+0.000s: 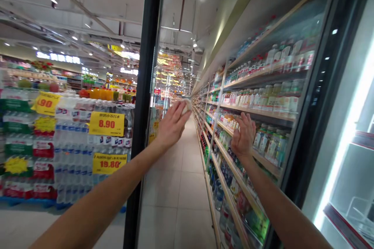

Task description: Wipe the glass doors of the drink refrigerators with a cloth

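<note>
A glass cooler door with a black frame (144, 70) stands in front of me, and bottle shelves and an aisle show in its pane. My left hand (173, 122) is raised at the pane's middle, its fingers pressed over a small whitish cloth (187, 106). Only the cloth's edge shows past the fingertips. To the right, at nearly the same height, my right hand (244, 134) is up by the pane with fingers loosely bent and apart. It holds nothing that I can see. Whether its fingers touch the glass I cannot tell.
On the left stand stacked packs of bottled drinks (71, 151) with yellow price signs (106, 123). At the far right is a lit cooler interior with a bright light strip (346, 140) and a wire rack (358, 210). Pale floor tiles (163, 190) show low in the pane.
</note>
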Demonstrator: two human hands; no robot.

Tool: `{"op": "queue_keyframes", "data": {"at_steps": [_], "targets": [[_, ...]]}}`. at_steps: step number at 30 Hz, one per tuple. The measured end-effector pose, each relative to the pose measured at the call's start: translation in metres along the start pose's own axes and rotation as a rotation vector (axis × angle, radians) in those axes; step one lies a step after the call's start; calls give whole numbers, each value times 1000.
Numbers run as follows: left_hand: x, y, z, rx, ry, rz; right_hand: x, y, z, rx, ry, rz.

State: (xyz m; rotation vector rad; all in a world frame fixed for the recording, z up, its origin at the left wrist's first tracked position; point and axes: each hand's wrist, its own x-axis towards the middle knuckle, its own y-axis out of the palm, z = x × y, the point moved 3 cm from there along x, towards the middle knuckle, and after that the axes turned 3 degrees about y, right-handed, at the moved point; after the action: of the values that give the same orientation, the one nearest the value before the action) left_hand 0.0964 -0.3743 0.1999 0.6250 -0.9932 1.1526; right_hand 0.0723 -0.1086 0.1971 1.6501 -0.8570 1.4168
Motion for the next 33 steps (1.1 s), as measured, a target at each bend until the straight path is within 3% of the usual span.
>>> {"op": "queue_keyframes", "data": {"at_steps": [5, 6, 7, 10, 11, 12, 15, 16, 18, 20, 22, 25, 27, 30, 33], "targets": [[-66, 1, -46, -104, 582, 263, 1, -2, 2, 2, -18, -7], [-67, 0, -45, -104, 594, 271, 1, -2, 3, -2, -18, -8], [-63, -1, -38, -87, 516, 247, 1, -2, 3, -7, -18, -8], [-45, -6, -10, -1, 111, 120, 1, 0, 4, -10, -10, -4], [-45, -7, -7, 0, 82, 114, 0, 0, 4, -10, -10, -1], [-48, -7, -10, -26, 155, 143, 1, 0, 4, -10, -11, -1], [-70, -6, -36, -143, 586, 332, 2, 0, 2, -10, -20, 2], [-73, -5, -40, -151, 617, 359, 2, -1, 1, -13, -22, 4], [-61, -3, -39, -118, 422, 301, 2, -3, 4, -20, -23, 3], [-34, 0, -32, -106, 146, 152, 0, -5, 16, 2, -35, -2], [-5, 4, -29, -143, 0, 20, -6, -5, 39, 129, -75, 29], [21, 6, -32, -206, -70, -60, -17, 2, 84, 420, -137, 160], [22, -1, -31, -268, -46, -33, -20, 8, 108, 498, -100, 184], [6, -21, -18, -379, 77, 66, -11, 13, 133, 396, 11, 136], [-10, -41, 6, -265, -65, 31, 6, 20, 156, 195, 99, 156]]}}
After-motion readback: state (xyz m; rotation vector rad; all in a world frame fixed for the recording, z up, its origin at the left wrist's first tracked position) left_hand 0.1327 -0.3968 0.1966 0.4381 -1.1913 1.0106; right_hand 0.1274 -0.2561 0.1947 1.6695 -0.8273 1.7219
